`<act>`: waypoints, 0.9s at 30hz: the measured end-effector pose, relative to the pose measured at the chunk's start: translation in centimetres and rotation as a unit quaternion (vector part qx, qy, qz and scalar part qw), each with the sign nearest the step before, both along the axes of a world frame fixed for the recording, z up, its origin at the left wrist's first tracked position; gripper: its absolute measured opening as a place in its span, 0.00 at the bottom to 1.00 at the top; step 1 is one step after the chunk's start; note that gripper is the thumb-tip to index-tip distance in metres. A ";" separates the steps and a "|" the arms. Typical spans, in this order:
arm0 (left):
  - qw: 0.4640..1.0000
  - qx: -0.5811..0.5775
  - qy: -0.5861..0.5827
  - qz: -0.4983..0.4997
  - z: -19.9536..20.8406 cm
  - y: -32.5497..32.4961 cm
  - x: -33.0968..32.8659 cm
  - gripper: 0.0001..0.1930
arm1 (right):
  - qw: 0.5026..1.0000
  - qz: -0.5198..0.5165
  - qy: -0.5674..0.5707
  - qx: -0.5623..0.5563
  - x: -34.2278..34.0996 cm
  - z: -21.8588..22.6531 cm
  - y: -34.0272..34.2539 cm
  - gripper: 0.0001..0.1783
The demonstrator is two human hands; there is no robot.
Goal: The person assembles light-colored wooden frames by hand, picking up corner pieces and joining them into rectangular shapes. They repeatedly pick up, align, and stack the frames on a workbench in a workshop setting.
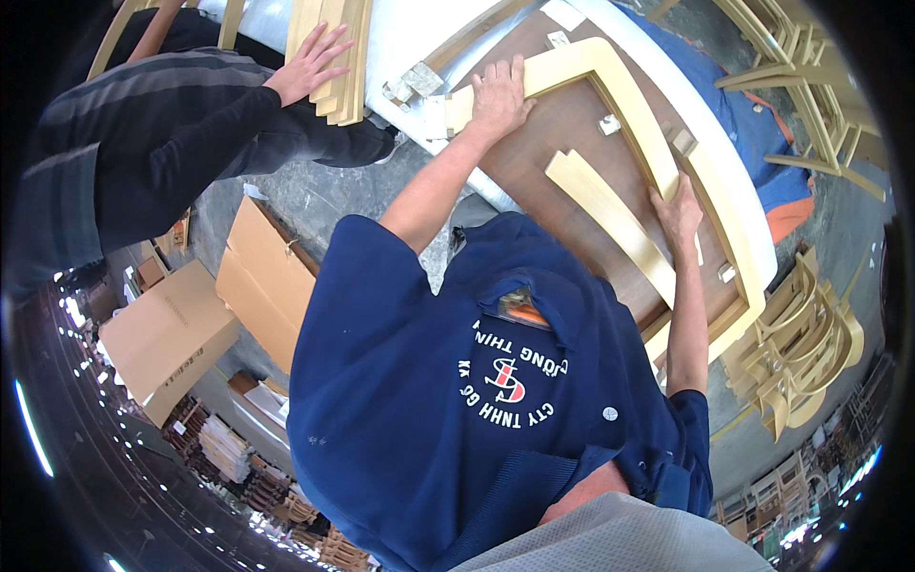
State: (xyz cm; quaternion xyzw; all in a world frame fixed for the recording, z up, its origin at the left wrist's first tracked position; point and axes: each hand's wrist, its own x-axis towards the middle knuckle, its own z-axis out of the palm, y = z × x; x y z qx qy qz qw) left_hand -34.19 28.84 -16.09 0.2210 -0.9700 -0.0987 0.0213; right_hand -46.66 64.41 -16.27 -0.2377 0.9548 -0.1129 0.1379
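A pale wooden frame piece (602, 59) with a rounded corner lies over a brown board (543, 133). My left hand (500, 100) is closed over its left end, fingers across the wood. On its right-hand side, my right hand (679, 205) grips the frame, with the fingertips partly hidden. Between my arms a loose curved wooden slat (610, 214) rests on the board. A second pale curved rail (739, 238) runs along the board's right side. Small wooden blocks (684, 143) stand on the board near the frame.
At the left, another person's hand (310, 67) rests on a stack of pale wooden strips (341, 95). Cardboard sheets (262, 276) stand at the lower left. Curved wooden parts (796, 343) are piled on the floor at right, below several chair frames (810, 86).
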 end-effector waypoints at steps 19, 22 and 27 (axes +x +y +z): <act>0.970 -0.123 0.189 -0.092 -3.2 -1.6 -10.8 0.31 | 0.995 0.035 0.081 0.056 0.0 -1.6 -0.3 0.42; 0.987 -0.008 0.142 -0.073 -3.0 -1.0 -10.5 0.29 | 0.999 -0.001 0.006 0.051 0.3 0.4 -1.1 0.43; 0.984 0.078 0.120 -0.109 -1.2 3.7 -4.9 0.30 | 0.990 -0.055 0.121 -0.049 4.2 0.2 2.7 0.46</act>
